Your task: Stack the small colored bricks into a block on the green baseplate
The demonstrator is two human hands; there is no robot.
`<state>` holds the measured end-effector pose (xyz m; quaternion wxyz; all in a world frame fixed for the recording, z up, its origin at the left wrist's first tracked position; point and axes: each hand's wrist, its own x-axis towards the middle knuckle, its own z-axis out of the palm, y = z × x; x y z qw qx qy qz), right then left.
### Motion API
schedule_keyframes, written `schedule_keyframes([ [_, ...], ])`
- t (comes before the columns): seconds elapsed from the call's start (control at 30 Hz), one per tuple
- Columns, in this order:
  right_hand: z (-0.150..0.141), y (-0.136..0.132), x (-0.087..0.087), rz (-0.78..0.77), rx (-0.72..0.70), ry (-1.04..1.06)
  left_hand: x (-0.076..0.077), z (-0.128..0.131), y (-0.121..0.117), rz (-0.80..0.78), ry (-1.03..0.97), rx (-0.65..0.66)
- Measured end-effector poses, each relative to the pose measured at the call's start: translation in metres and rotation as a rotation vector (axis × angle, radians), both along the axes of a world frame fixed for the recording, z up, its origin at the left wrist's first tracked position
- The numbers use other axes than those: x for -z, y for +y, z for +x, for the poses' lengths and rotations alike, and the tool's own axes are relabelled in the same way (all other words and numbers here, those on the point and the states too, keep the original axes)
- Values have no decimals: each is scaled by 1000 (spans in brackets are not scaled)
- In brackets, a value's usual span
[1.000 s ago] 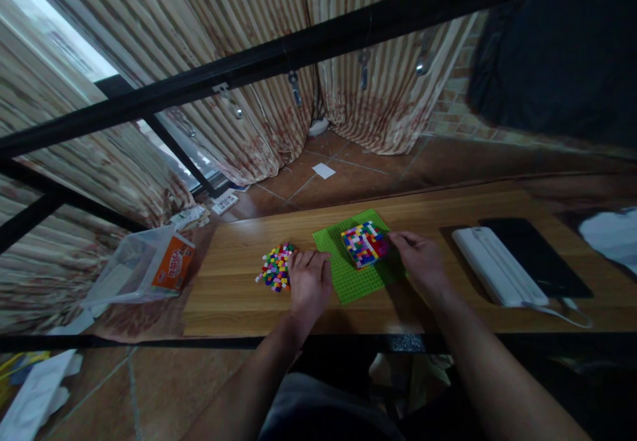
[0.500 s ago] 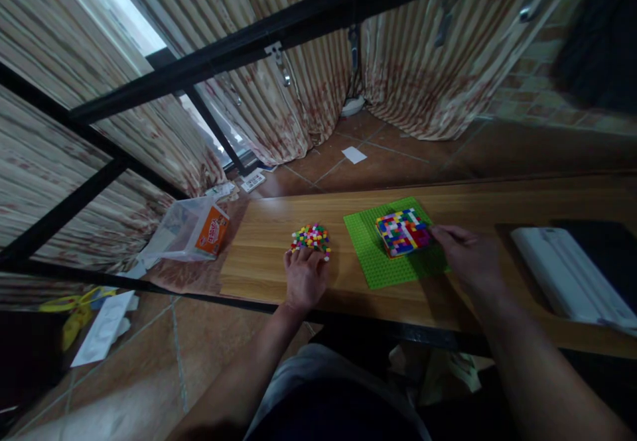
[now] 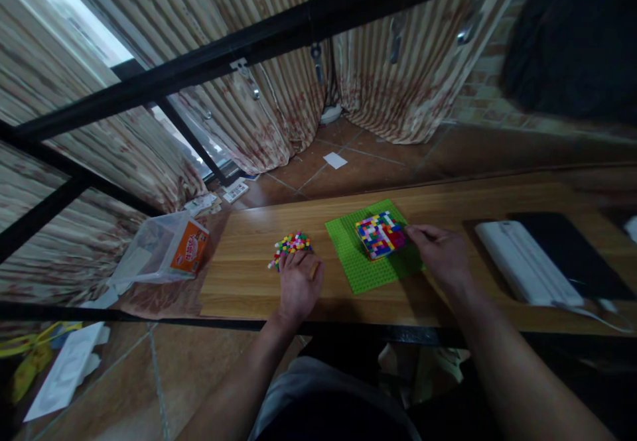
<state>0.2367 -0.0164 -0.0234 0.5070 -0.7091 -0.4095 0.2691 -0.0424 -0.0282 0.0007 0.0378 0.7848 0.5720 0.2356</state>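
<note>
A loose pile of small multicoloured toy bricks [image 3: 293, 243] lies on the wooden table. My left hand [image 3: 300, 283] rests at its near edge, palm down, with bent fingers somewhat apart and touching the bricks. To the right, a green studded baseplate [image 3: 343, 249] carries a flat block of multicoloured bricks [image 3: 380, 234], roughly rectangular. Beside the right edge of this block is my right hand [image 3: 442, 254], thumb and forefinger pinched together. Whatever sits between those fingertips is too small to make out.
A clear plastic box [image 3: 156, 245] with an orange label stands beyond the table's left end. On the right of the table [image 3: 239, 282] lie a white device with a cable [image 3: 527, 262] and a dark flat pad [image 3: 577, 255]. A black metal bar [image 3: 279, 36] crosses above, before striped curtains.
The whole view has shifted with my head, so the scene sits further left. My left hand has drawn slightly right across the pile. My right hand stays beside the brick block.
</note>
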Motion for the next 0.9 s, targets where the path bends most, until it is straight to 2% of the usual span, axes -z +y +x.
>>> schedule_keyframes([
  [0.13, -1, 1, 2, 11, -31, 8, -10, 34, 8, -45, -189, 74],
  [0.33, 0, 2, 4, 21, -57, 25, -18, 84, 21, -79, -296, 142],
  [0.6, -1, 5, -1, 31, -92, 41, -20, 118, 38, -22, -160, 233],
  [0.73, -2, 5, -5, 26, -103, 44, -20, 126, 43, -22, -62, 253],
  [0.9, -2, 6, -2, 31, -111, 49, -18, 130, 45, -6, 3, 252],
])
